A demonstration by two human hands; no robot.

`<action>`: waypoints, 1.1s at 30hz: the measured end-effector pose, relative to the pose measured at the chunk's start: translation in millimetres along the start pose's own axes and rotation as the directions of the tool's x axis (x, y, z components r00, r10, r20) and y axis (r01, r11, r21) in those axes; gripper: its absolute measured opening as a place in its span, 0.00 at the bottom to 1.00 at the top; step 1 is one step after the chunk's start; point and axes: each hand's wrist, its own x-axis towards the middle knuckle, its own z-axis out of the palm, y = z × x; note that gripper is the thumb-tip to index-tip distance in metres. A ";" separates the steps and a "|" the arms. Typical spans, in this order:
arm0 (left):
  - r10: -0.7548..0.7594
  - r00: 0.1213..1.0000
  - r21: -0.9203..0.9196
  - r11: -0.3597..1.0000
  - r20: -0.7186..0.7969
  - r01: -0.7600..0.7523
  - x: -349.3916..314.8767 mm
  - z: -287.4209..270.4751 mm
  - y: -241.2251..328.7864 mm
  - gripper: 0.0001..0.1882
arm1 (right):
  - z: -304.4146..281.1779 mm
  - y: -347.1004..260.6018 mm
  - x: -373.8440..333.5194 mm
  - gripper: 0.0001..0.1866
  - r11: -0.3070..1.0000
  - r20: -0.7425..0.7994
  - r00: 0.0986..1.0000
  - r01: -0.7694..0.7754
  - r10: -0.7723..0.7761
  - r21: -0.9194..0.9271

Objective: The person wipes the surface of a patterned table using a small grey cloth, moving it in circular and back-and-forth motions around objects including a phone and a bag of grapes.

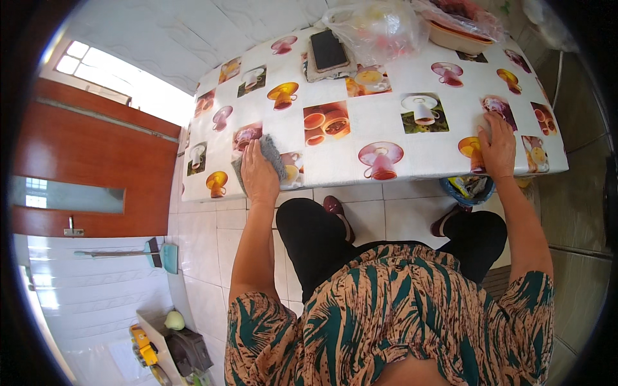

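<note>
- Bench (370,122): a flat lane runs between the left grip (259,177) and the right grip (499,148).
- Front left: the rag (273,156) lies under the left grip; a hand could pass behind it.
- Rear middle: phone (328,49) and bag (380,32) block the way.
- Rear right: the basin (458,40) stands just beside the bag.
- Below the front edge: the bin (473,195) obstructs.

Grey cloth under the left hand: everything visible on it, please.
The grey cloth looks soft and fuzzy, like textile. It lies on the patterned table cover, near the front edge, left of center. The left hand rests on top, hiding its middle; it shows on both sides of the hand. Whether it is folded or wet can't be told.
</note>
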 end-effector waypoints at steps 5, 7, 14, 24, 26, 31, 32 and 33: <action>-0.017 0.995 0.011 1.000 0.097 0.016 1.0 3.1 -5.0 0.27 | -3.6 -2.2 -1.4 0.18 1.000 -0.003 1.000 -0.006 0.006 0.002; -0.004 0.993 0.025 1.000 0.117 0.001 -0.1 0.1 -6.5 0.27 | -2.0 -3.5 -1.4 0.19 1.000 -0.005 1.000 -0.010 0.010 -0.001; -0.252 0.931 0.225 0.955 0.264 0.195 8.4 -11.9 21.4 0.35 | -4.7 -5.6 -1.5 0.19 0.999 0.002 0.999 -0.052 0.052 0.004; -0.262 0.921 0.203 0.957 0.289 0.208 7.0 -11.6 11.9 0.35 | -9.1 -12.8 -1.1 0.19 0.995 0.014 0.995 -0.095 0.095 0.019; -0.258 0.923 0.190 0.959 0.287 0.209 13.0 -8.0 17.0 0.35 | -12.1 -14.4 -0.3 0.18 0.995 0.009 0.995 -0.099 0.099 0.022; -0.188 0.925 0.165 0.976 0.329 0.140 36.1 4.5 53.9 0.35 | -14.3 -13.6 0.0 0.20 0.994 0.015 0.994 -0.107 0.107 0.024; -0.146 0.931 0.169 0.981 0.334 0.093 41.7 9.7 63.9 0.35 | -14.2 -14.4 0.0 0.21 0.993 0.021 0.994 -0.112 0.112 0.029; -0.100 0.935 0.167 0.985 0.341 0.045 47.4 18.4 76.8 0.35 | -13.6 -14.2 -0.2 0.21 0.993 0.020 0.993 -0.113 0.112 0.022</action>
